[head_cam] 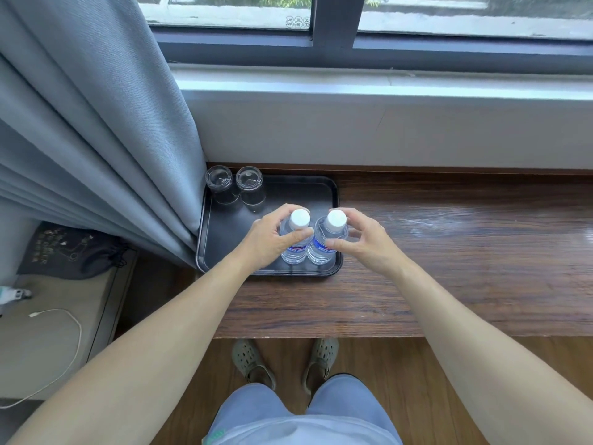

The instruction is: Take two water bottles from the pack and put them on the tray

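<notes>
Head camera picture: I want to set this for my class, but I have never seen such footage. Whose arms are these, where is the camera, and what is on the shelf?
There is no machine here: the camera sits on a person's head and looks down at their own bare arms. On the wooden ledge under the window lies a black tray. Two upturned glasses stand at its far left corner. The left hand grips one water bottle, the right hand the other water bottle, both upright on the tray, side by side.

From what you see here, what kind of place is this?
Probably a hotel room: a black tray with two upturned glasses and water bottles on a wooden ledge under a curtained window.
</notes>
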A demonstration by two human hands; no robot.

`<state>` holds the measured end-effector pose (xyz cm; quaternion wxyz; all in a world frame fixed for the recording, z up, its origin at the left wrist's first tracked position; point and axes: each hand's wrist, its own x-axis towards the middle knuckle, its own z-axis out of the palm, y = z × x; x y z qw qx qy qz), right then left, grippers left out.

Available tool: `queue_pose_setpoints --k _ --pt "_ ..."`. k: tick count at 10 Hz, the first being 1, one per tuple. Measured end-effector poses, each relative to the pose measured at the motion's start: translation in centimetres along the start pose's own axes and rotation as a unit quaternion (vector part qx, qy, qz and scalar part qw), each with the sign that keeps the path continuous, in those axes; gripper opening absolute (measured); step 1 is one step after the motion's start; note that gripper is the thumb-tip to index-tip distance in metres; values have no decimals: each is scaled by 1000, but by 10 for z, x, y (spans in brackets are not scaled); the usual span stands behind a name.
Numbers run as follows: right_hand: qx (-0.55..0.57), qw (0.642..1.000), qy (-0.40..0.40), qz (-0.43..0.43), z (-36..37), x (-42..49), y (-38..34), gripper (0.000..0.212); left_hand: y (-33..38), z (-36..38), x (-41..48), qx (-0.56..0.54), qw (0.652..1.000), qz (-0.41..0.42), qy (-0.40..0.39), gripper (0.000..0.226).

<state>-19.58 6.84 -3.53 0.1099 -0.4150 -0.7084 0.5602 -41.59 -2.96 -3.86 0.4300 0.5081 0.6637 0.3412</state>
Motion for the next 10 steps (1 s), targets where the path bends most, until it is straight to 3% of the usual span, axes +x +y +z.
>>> queue_pose_setpoints --k 6,8,9,10 --pt "-10 1000 -3 18 4 -15 -2 56 -4 7 -16 -6 1000 -3 7 40" --pt "-15 1000 -3 27 5 -18 -4 57 -3 9 -21 -2 1000 -15 -5 50" --pt "-19 999 -7 28 3 -16 -4 61 -2 9 -22 26 999 -33 -14 66" --pt "-20 999 -30 41 -1 -14 -2 81 -3 6 -24 -31 998 -39 -34 81"
